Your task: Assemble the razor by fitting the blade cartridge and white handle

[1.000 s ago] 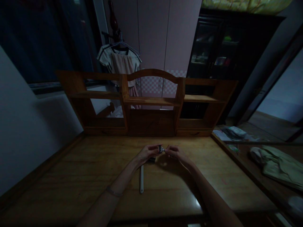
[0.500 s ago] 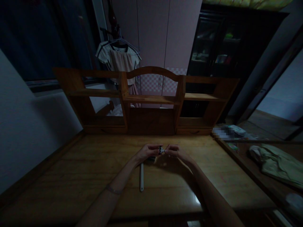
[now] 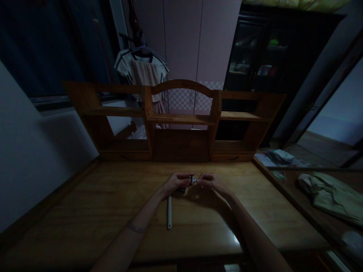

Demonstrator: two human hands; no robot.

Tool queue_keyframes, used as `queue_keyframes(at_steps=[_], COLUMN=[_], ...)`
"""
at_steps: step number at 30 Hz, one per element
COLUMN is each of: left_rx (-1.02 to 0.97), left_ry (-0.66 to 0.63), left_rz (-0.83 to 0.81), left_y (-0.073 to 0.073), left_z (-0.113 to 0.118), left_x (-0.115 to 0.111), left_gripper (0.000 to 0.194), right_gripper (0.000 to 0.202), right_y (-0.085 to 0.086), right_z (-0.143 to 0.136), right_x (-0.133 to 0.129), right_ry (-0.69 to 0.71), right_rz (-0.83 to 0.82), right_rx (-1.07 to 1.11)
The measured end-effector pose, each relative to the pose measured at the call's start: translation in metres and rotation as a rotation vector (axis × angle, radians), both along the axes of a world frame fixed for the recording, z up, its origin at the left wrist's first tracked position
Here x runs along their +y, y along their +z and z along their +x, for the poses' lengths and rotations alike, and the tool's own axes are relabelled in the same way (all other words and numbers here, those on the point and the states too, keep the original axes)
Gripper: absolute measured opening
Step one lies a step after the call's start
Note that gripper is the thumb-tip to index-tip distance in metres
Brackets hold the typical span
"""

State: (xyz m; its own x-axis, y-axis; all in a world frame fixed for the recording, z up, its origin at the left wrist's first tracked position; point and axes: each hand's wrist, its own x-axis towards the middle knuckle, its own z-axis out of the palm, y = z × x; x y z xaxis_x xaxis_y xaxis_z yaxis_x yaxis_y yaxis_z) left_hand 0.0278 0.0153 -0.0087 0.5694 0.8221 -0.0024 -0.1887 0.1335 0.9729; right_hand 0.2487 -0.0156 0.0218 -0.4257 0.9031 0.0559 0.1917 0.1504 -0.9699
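My left hand point(image 3: 176, 183) pinches a small black and silvery-white object point(image 3: 193, 180) between thumb and fingers; its kind is too small and dark to tell. From the other side, the fingertips of my right hand point(image 3: 208, 180) are closed at the object's right end. What they grip there is too small to make out. Both hands hover just above the wooden desk. Partly hidden below my left hand lies a small dark flat item point(image 3: 181, 190). A narrow pale handle point(image 3: 169, 213) with a hole at its near end lies on the desk, its far end under my left hand.
A wooden shelf unit point(image 3: 181, 120) rises along the back of the desk point(image 3: 127, 189). White wall point(image 3: 53, 151) borders the left side. To the right are folded greenish cloth point(image 3: 334, 194) and a pile of papers and plastic point(image 3: 279, 156) on a lower surface.
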Motion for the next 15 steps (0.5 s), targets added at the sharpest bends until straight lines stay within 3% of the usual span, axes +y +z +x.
queue_keyframes(at_steps=[15], left_rx=[0.057], left_ry=[0.019], left_rz=[0.058], left_y=[-0.0009], left_z=[-0.0012], left_x=[0.0002], left_gripper=[0.059], right_gripper=[0.029], right_y=[-0.0027], right_z=[-0.0002], right_x=[0.0021], right_ry=[0.015], right_rz=[0.081], right_rx=[-0.066])
